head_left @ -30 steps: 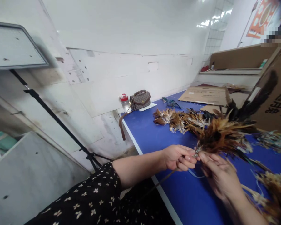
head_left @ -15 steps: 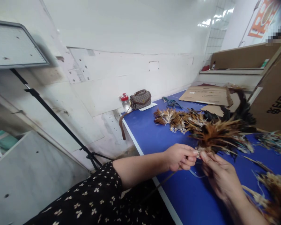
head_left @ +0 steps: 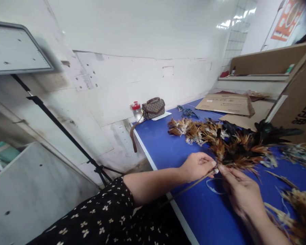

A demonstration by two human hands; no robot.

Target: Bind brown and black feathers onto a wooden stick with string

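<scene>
Feathers [head_left: 225, 154] seem bunched at the stick's [head_left: 193, 185] tip, left hand [head_left: 197, 166] and right hand [head_left: 242, 195] pinching their base; string [head_left: 214, 192] loops loose below.

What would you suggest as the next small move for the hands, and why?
I'd probably pinch the feather bundle steady at its base with the right hand and gently take up the pale loop with the left hand: both hands' fingertips are at that base, while the loop hangs slack below. Whether it joins the bundle is hidden.
</scene>
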